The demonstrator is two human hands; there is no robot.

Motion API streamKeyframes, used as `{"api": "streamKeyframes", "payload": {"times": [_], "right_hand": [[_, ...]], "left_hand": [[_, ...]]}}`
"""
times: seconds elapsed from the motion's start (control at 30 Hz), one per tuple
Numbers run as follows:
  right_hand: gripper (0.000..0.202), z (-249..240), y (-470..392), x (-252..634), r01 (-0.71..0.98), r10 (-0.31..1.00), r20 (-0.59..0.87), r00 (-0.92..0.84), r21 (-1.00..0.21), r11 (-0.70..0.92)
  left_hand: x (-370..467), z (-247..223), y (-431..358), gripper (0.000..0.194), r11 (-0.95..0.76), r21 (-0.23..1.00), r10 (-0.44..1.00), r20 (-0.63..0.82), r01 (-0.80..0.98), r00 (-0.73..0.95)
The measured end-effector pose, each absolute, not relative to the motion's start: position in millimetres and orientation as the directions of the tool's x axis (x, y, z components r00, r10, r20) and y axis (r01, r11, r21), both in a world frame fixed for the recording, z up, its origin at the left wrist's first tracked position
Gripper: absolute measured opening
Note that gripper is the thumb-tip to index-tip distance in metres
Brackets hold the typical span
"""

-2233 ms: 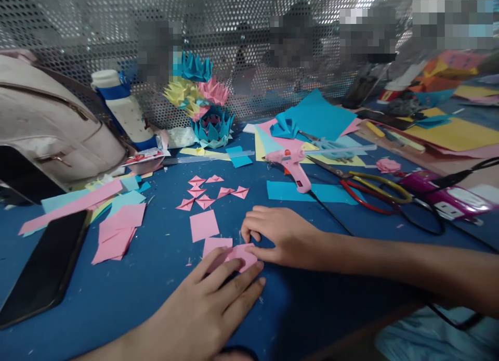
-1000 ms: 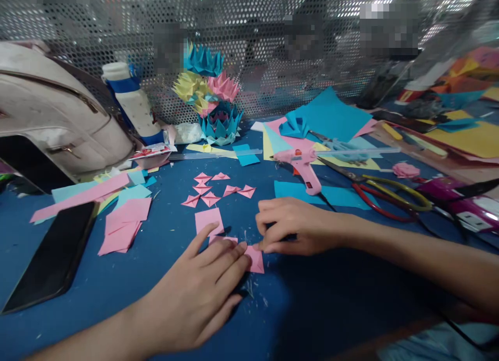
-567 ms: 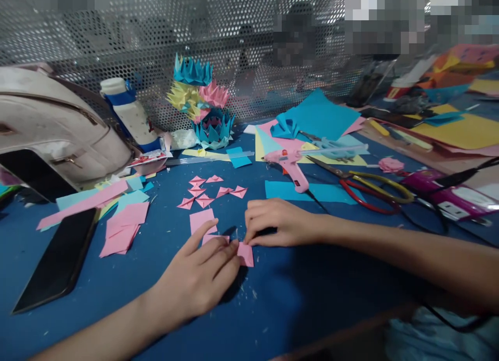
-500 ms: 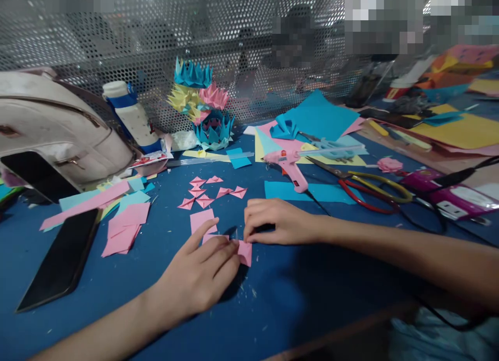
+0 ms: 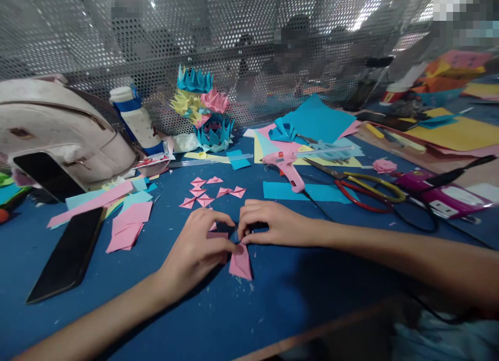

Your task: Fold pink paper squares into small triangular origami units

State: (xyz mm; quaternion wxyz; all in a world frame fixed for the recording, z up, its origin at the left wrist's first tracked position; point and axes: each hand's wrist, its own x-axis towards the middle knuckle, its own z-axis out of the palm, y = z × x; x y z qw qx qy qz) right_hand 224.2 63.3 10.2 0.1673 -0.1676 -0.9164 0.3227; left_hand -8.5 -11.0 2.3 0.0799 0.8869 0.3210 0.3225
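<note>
A small pink paper (image 5: 240, 263) with a crease lies on the blue table, its top end pinched between both hands. My left hand (image 5: 195, 246) has thumb and forefinger at the paper's upper left corner and covers part of another pink square (image 5: 219, 241). From the right, my right hand (image 5: 273, 223) closes its fingertips on the upper edge of the same paper. Several small folded pink pieces (image 5: 204, 200) lie just beyond the hands. A pink glue gun (image 5: 287, 168) rests behind my right hand, above a blue paper strip (image 5: 273, 191).
Left: a phone (image 5: 68, 254), pink papers (image 5: 127, 226), a second phone (image 5: 49, 175), a bag (image 5: 58, 116) and a bottle (image 5: 136, 119). Behind: folded paper flowers (image 5: 214, 132) by a perforated metal panel (image 5: 249, 49). Right: scissors (image 5: 362, 187), a purple power strip (image 5: 436, 192) and cables.
The pink paper has turned and now points toward me, its lower end uncovered. My left hand has risen off its flat pose, thumb and forefinger now by the right fingertips. The view has shifted slightly.
</note>
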Motion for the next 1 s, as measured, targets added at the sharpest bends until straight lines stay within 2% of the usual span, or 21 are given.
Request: {"api": "streamKeyframes", "payload": {"times": [0.23, 0.47, 0.57, 0.63, 0.73, 0.87, 1.0], "right_hand": [[0.010, 13, 57, 221, 0.212, 0.412, 0.154, -0.898, -0.669, 0.712], [0.009, 5, 53, 221, 0.215, 0.406, 0.171, -0.898, -0.634, 0.743], [0.011, 3, 53, 222, 0.254, 0.427, 0.172, -0.888, -0.590, 0.766], [0.012, 2, 53, 222, 0.274, 0.436, 0.170, -0.884, -0.568, 0.776], [0.016, 4, 55, 223, 0.288, 0.443, 0.163, -0.881, -0.557, 0.779], [0.010, 11, 65, 227, 0.262, 0.390, 0.086, -0.917, -0.609, 0.749], [0.023, 14, 79, 231, 0.145, 0.251, 0.050, -0.967, -0.701, 0.698]], "left_hand": [[-6, 4, -7, 0.023, -0.730, 0.484, 0.682, 0.471, 0.483, 0.560], [-7, 4, -8, 0.029, -0.723, 0.493, 0.689, 0.467, 0.484, 0.554], [-10, 4, -18, 0.035, -0.769, 0.436, 0.638, 0.473, 0.468, 0.607], [-11, 2, -28, 0.039, -0.831, 0.317, 0.555, 0.440, 0.457, 0.706], [-11, -2, -39, 0.040, -0.848, 0.164, 0.527, 0.366, 0.504, 0.767], [-12, -6, -42, 0.040, -0.856, 0.129, 0.513, 0.330, 0.501, 0.793], [-15, -6, -37, 0.040, -0.858, 0.131, 0.511, 0.296, 0.496, 0.807]]}}
